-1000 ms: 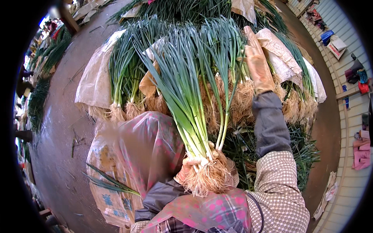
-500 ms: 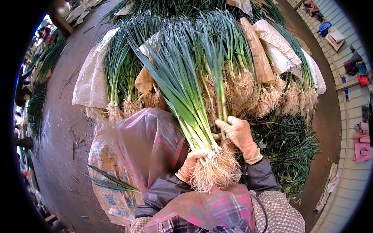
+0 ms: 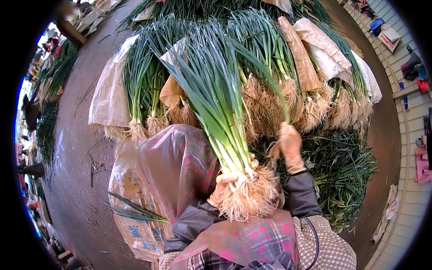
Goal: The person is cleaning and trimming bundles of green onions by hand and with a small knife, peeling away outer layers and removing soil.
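A bunch of green onions [image 3: 220,135], with white bases and shaggy pale roots [image 3: 249,195], lies tilted across my lap. Gloved in pale orange, my left hand [image 3: 220,188] is closed round its lower stalks; the roots hide some of those fingers. To the right of the bunch, my gloved right hand [image 3: 290,145] is raised and closed on the lower end of a long green onion leaf [image 3: 278,90], whose upper part leans left over the other onions. Some brownish strips hang beside this hand, a little blurred.
Ahead lie rows of green onions [image 3: 144,76], partly under woven sacks [image 3: 110,85]. Loose green leaves are heaped [image 3: 337,175] to my right. A printed sack [image 3: 135,216] with a few leaves lies left of my plastic-covered knee [image 3: 177,155]. A pale ribbed wall [image 3: 409,148] stands at the right.
My right hand has moved right and upward, away from the bunch, drawing a leaf along. The bunch in my left hand has barely moved.
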`<state>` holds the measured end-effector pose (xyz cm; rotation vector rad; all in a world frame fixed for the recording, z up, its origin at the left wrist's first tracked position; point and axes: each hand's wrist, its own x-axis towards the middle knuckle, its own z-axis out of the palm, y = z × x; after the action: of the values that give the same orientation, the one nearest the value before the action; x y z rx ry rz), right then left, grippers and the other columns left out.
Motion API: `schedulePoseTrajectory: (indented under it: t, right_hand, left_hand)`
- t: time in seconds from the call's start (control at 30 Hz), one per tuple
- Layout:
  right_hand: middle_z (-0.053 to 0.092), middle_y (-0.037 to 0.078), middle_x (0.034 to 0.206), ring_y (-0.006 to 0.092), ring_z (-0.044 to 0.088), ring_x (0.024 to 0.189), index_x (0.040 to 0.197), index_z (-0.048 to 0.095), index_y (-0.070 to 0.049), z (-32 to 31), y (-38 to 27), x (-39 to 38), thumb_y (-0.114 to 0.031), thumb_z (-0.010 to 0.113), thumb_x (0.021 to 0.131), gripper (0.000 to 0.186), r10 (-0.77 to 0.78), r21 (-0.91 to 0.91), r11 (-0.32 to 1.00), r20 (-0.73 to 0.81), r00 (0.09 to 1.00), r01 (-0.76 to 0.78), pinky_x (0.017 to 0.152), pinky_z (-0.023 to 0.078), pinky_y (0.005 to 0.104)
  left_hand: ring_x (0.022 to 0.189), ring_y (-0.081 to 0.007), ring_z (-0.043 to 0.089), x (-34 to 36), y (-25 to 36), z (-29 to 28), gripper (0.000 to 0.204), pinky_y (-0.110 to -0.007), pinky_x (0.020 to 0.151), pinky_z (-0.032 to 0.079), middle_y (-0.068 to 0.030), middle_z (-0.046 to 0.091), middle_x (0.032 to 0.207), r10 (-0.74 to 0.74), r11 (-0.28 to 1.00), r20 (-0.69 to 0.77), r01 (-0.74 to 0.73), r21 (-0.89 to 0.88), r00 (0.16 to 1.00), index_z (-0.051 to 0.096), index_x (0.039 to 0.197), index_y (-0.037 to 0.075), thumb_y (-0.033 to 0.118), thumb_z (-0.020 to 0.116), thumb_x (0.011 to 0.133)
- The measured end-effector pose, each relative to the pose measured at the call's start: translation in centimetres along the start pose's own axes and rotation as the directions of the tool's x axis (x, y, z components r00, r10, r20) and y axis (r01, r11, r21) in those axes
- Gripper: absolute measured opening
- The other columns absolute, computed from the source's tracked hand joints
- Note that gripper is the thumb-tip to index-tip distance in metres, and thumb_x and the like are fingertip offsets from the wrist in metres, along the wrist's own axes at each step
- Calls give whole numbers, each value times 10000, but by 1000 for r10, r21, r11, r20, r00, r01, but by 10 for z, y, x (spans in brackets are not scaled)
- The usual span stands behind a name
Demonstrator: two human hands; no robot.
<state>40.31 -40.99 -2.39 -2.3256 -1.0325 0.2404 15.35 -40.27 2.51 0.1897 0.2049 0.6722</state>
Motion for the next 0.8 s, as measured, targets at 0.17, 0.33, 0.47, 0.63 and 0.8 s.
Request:
schedulePoseTrajectory:
  t: [0.17, 0.33, 0.47, 0.63, 0.8]
  right_hand:
    - [588, 14, 611, 106, 560, 493, 792, 602, -110, -42, -63, -20, -422, 456, 1023, 414, -450, -80, 875, 228, 864, 477, 422, 488, 297]
    - [696, 151, 907, 243, 688, 741, 1095, 639, -18, -20, -75, -7, -596, 420, 969, 631, -322, 454, 873, 263, 909, 178, 597, 555, 334]
    - [658, 186, 1175, 258, 656, 986, 1320, 548, -9, 44, -6, 40, -506, 541, 958, 615, -77, 166, 984, 696, 714, -56, 852, 525, 325]
    - [604, 5, 600, 130, 530, 448, 898, 715, -130, -17, -45, 10, -360, 595, 962, 267, -493, -42, 852, 273, 826, 522, 435, 433, 321]
    - [579, 53, 606, 226, 572, 492, 868, 706, -115, -79, -61, -40, -294, 627, 934, 207, -672, -55, 701, 285, 684, 711, 450, 426, 346]
  left_hand:
    - [1064, -255, 601, -2, 2, 18, 697, -388, 949, 501, -162, 581, 1208, -114, 993, -97, 118, 29, 989, 470, 1308, -20, 294, 686, 725]
    - [1114, -270, 579, -9, -1, 6, 728, -407, 1000, 471, -167, 573, 1222, -198, 980, -163, 193, -49, 966, 466, 1311, -22, 294, 706, 701]
    - [1111, -274, 580, 6, 4, 20, 739, -407, 1007, 467, -166, 574, 1217, -131, 991, -67, 129, -40, 989, 461, 1317, -20, 286, 712, 693]
    - [1108, -278, 582, 8, 19, 26, 753, -407, 1016, 462, -164, 575, 1211, 28, 995, 1, -27, -94, 1000, 456, 1325, -17, 276, 720, 684]
    - [1085, -274, 595, 13, 7, 20, 713, -401, 997, 475, -158, 588, 1189, -58, 998, -94, 55, -43, 994, 451, 1339, -6, 254, 693, 721]
